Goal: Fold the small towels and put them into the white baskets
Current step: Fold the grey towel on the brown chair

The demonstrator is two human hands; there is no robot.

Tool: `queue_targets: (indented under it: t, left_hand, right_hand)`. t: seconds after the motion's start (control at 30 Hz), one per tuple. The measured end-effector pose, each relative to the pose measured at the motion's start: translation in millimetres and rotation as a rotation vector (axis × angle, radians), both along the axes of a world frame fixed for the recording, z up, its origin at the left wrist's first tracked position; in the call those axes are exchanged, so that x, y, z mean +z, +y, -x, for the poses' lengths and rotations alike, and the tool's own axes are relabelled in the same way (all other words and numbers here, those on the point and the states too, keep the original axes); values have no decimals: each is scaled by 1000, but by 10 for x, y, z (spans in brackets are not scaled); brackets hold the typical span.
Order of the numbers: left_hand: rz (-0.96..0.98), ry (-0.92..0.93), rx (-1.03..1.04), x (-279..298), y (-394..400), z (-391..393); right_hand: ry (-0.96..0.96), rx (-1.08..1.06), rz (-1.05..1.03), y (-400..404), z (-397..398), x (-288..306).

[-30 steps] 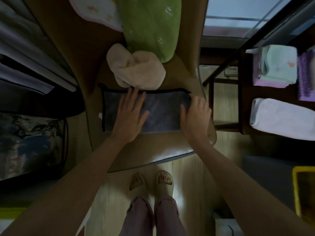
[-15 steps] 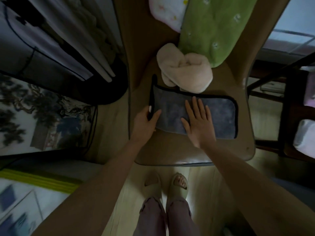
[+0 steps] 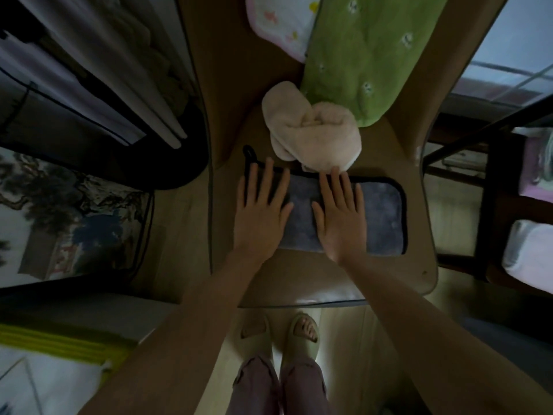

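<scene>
Both hands have come together, left hand point(image 3: 259, 218) and right hand point(image 3: 341, 217) flat, fingers spread, on the grey towel point(image 3: 380, 215) on the table point(image 3: 311, 283) (smooth outward before folding, I'd say).

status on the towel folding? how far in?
Early. Done: folded towels sit on the shelf at right. In hand: left hand and right hand press flat on the grey towel, folded into a strip. Left: beige, green and white towels lie unfolded behind it.
</scene>
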State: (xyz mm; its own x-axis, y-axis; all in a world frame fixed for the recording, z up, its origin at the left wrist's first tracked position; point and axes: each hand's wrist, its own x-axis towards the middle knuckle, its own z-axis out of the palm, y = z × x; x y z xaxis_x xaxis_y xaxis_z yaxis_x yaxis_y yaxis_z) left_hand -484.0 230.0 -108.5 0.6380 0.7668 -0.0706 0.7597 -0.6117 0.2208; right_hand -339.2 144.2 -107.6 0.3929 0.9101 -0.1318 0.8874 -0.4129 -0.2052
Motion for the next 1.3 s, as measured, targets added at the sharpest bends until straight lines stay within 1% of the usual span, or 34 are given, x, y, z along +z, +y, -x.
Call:
queue_targets:
  t: [0.03, 0.07, 0.17, 0.23, 0.33, 0.37, 0.4, 0.47, 0.5, 0.53, 0.57, 0.63, 0.67, 0.73, 0.77, 0.8, 0.87, 0.9, 0.97, 1.0, 1.07, 1.1, 1.13, 1.17, 1.2, 1.23, 1.27, 1.3]
  left_hand:
    - [-6, 53, -93, -89, 6, 24]
    - [-1, 76, -133, -159, 23, 63]
    - [4, 63, -90, -256, 46, 109]
    - [41, 14, 57, -215, 10, 80]
    - [237, -244, 444, -90, -9, 31]
    - [282, -324, 531, -46, -9, 20]
    - [293, -384, 590, -6, 0, 9]
    - [293, -472, 643, 54, 42, -13]
    - [325, -503, 668, 79, 76, -29]
    - [370, -507, 701, 96, 108, -41]
    - [414, -469, 742, 109, 130, -50]
    - [458, -320, 779, 81, 157, -47]
    - [490, -281, 777, 64, 168, -28]
    - [550, -316, 762, 83, 183, 29]
    - [472, -368, 729, 92, 204, 82]
    - [279, -387, 661, 132, 236, 141]
    - [46, -418, 630, 101, 281, 315]
    - [113, -471, 655, 79, 298, 423]
    - [398, -482, 715, 54, 297, 562]
    - [466, -470, 740, 50, 297, 596]
    - [501, -486, 762, 162, 321, 566]
    - [514, -513, 757, 250, 333, 525]
    - [526, -530, 739, 355, 343, 488]
    - [553, -547, 721, 447, 345, 466]
    - [593, -569, 696, 544, 333, 442]
    - [633, -586, 658, 647, 314, 415]
    - [671, -597, 608, 761, 276, 366]
    - [711, -614, 557, 863, 219, 288]
  right_hand:
    - [-15, 1, 28, -3, -2, -46]
    - [-34, 9, 43, -13, -10, -89]
    - [-56, 18, 52, -40, -30, -146]
    - [-56, 17, 64, -36, -35, -149]
    - [-41, -23, 74, -27, -1, -116]
    - [-37, -40, 67, -48, 29, -100]
    - [-30, -45, 56, -80, 64, -91]
    - [-10, -31, 39, -152, 120, -98]
    - [-6, -25, 35, -167, 133, -107]
    - [-9, -23, 37, -162, 142, -114]
    - [-15, -22, 45, -149, 149, -121]
    - [-27, -24, 70, -129, 161, -127]
    - [-31, -29, 81, -125, 161, -124]
    - [-32, -35, 100, -125, 163, -126]
    - [-32, -28, 104, -119, 183, -135]
    - [-33, -15, 107, -104, 229, -149]
    - [-27, 18, 100, -58, 377, -189]
    - [-19, 30, 93, -38, 457, -206]
    - [-1, 50, 98, 3, 545, -201]
    - [5, 60, 107, 27, 552, -178]
    - [35, 91, 140, 51, 505, -88]
    - [89, 112, 140, 53, 459, -29]
    - [197, 117, 107, 53, 399, 39]
    - [376, 81, 61, 42, 315, 131]
    - [618, -33, 18, 31, 214, 254]
    - [864, -234, -41, 16, 89, 386]
    - [1065, -470, -97, -8, -63, 517]
    - [1221, -694, -151, -48, -228, 640]
